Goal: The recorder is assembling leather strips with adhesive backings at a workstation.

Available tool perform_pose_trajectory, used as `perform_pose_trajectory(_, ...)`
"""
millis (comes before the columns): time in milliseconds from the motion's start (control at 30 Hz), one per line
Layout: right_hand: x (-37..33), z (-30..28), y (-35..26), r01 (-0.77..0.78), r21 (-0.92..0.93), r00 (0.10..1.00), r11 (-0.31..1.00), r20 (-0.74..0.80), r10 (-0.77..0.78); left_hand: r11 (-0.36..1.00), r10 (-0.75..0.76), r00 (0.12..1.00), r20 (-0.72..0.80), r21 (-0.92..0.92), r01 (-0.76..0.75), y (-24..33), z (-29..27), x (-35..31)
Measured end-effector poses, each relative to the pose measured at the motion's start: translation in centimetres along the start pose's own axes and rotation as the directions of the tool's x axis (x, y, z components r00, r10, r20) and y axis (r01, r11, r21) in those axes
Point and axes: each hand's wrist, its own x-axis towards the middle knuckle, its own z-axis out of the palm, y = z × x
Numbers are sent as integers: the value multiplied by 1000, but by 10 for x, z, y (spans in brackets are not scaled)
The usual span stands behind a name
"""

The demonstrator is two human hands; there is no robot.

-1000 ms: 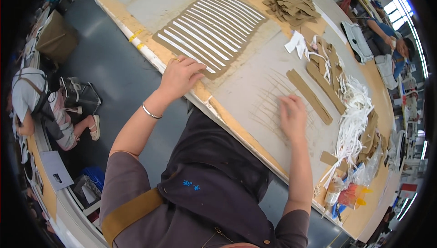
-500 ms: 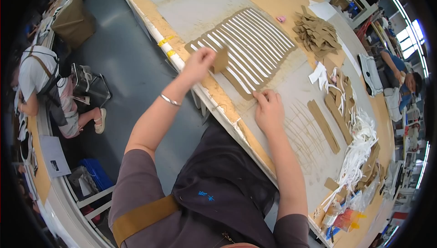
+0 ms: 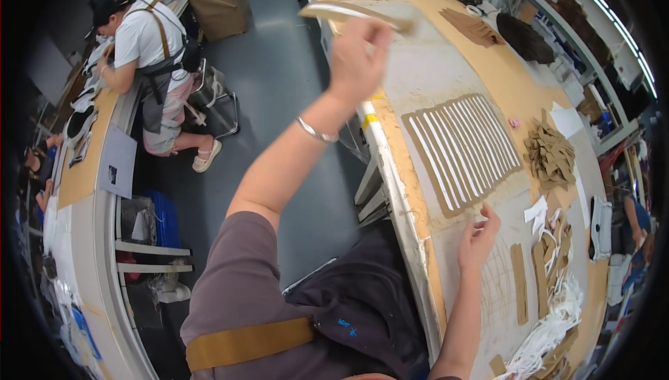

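Raised over the table's left edge, my left hand (image 3: 359,63) is closed on a brown strip (image 3: 380,15) with a white band along it; the strip is smeared by motion. On the grey work surface lies a row of overlapping brown strips with white bands (image 3: 463,153), side by side like a striped panel. My right hand (image 3: 479,237) is just off the near end of that row, its fingers loosely bent and apart, with nothing visible in them.
A heap of brown pieces (image 3: 549,150) lies right of the row. Nearer are single brown strips (image 3: 520,282) and a tangle of white ribbon scraps (image 3: 550,331). A small pink object (image 3: 514,123) sits beyond. Across the aisle, a person in a white shirt (image 3: 150,38) works at another table.
My left hand has lifted up and away from the row, carrying a brown strip. My right hand has come off the row's near corner. The view has shifted left.
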Motion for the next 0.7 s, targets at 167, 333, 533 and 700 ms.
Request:
perform_pose_trajectory(167,-13,-73,-55,-522,748,845,409,391,364,947,316,839,442,-95,-307,113,17,-119)
perform_pose_trajectory(333,-69,-107,-32,-584,431,810,688,363,460,916,315,752,578,-393,-81,183,26,-223)
perform_pose_trajectory(533,-164,-174,11,-748,177,652,640,378,657,785,591,-2,807,-574,235,207,-14,-238)
perform_pose_trajectory(700,-177,-203,8,-441,-181,877,879,123,465,741,591,-18,807,-534,408,187,15,-206)
